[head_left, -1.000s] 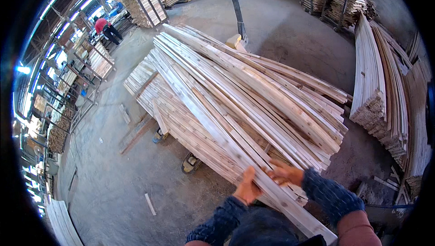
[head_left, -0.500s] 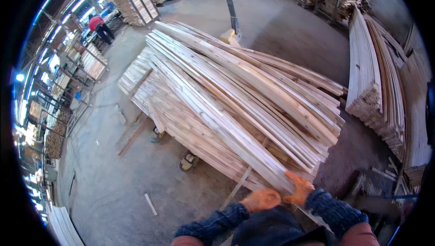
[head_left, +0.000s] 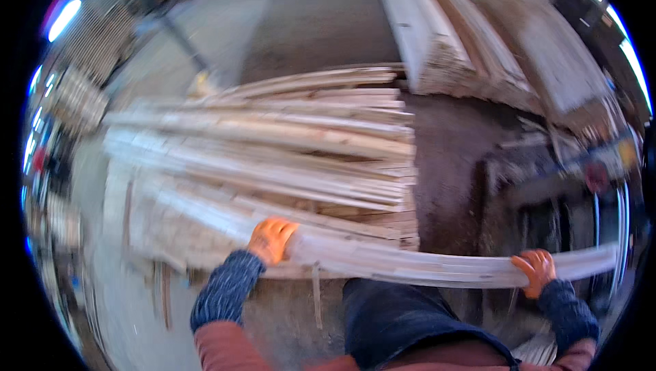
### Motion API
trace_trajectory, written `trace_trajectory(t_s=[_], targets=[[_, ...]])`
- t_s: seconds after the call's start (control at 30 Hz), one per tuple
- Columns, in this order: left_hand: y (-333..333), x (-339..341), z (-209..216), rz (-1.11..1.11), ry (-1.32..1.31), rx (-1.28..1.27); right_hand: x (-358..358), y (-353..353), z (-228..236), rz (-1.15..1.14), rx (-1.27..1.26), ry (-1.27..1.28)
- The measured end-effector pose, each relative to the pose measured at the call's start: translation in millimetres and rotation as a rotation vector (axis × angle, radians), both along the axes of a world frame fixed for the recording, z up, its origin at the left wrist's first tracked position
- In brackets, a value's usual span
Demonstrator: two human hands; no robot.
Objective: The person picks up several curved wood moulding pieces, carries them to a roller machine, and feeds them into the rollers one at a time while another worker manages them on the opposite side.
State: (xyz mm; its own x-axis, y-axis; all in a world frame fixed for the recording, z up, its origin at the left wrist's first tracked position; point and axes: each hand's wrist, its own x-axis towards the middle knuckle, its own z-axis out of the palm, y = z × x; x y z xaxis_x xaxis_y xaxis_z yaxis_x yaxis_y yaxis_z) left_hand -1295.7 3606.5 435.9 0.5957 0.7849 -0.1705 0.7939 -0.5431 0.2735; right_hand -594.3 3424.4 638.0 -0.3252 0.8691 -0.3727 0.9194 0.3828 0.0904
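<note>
Long pale wooden boards (head_left: 403, 266) stretch across in front of my body, their right end reaching out past the edge of the pile. My left hand (head_left: 272, 240), in an orange glove, is closed over the boards near their middle. Farther right, my right hand (head_left: 536, 272), gloved the same way, wraps round them near the end. Whether I grip one board or a few pressed together is blurred. Beyond lies a wide pile of loose boards (head_left: 307, 140), stacked in uneven layers, with the left part of my boards over its near side.
Tall stacks of boards (head_left: 437, 50) stand at the back right. A dark metal machine frame (head_left: 547, 214) is to the right of the pile. A post (head_left: 183, 42) rises behind the pile, and another wood stack (head_left: 76, 101) is at far left.
My view has swung to the right. My hands, close together before, are now far apart along the boards, and the boards' near end has come round to the right.
</note>
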Motion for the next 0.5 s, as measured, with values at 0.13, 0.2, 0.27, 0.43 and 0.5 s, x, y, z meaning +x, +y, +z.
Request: trace_trajectory(t_s=[0.13,0.2,0.27,0.43,0.5], targets=[[-27.8,40.8,-7.9,-0.112,-0.082,0.038,19.3,-22.2,-9.2,-0.2,-0.204,-0.135],[-44.9,66.2,-7.3,-0.155,-0.062,0.038,50.8,-41.5,-21.0,-0.258,-0.23,-0.125],[-70.3,104.4,5.4,-0.218,0.006,0.123,99.5,-74.0,-37.8,-0.29,-0.2,-0.08],[-109.2,154.9,13.9,-0.164,-0.201,0.083,173.9,-142.6,-92.5,-0.28,0.087,0.0],[-114.5,185.8,36.0,-0.222,0.032,0.152,189.0,-143.8,-94.1,-0.322,0.09,-0.044]])
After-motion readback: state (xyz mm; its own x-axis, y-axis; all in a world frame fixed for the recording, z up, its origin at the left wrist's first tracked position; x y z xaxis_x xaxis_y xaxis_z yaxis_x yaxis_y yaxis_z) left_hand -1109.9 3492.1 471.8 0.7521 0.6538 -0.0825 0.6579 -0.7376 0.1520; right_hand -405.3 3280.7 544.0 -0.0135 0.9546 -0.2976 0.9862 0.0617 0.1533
